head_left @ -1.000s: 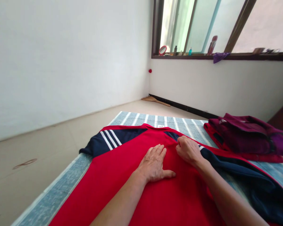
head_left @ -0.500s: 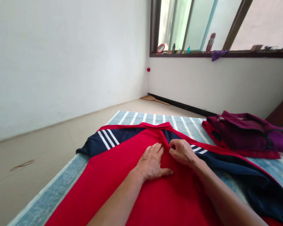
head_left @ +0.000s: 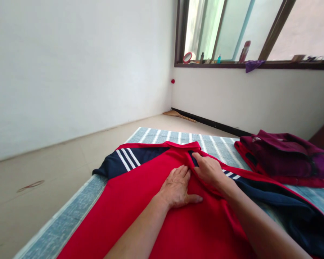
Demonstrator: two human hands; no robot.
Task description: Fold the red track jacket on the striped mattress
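A red jacket (head_left: 129, 205) with navy shoulders and white stripes lies spread out, its collar (head_left: 183, 145) toward the far end. My left hand (head_left: 176, 187) rests flat on the red cloth below the collar, fingers stretched and thumb out to the right. Just to the right, my right hand (head_left: 209, 171) is closed on the jacket near its right shoulder seam, with its forefinger pointing toward the collar. Folds in the red fabric run under and behind that hand. Its gripping fingertips are partly hidden. The navy right sleeve (head_left: 280, 201) stretches off toward the lower right.
Beneath the jacket is a blue-and-white striped sheet (head_left: 156, 136). Folded maroon and red clothes (head_left: 283, 156) are stacked at the right. Farther off are a windowsill (head_left: 232, 65) with small bottles and a mirror (head_left: 187, 57), and a thin loop (head_left: 31, 186) on the floor.
My right hand has shifted slightly toward the collar, its forefinger now straighter, and the cloth beside it is more wrinkled. My left hand stays flat. The whole view has shifted slightly.
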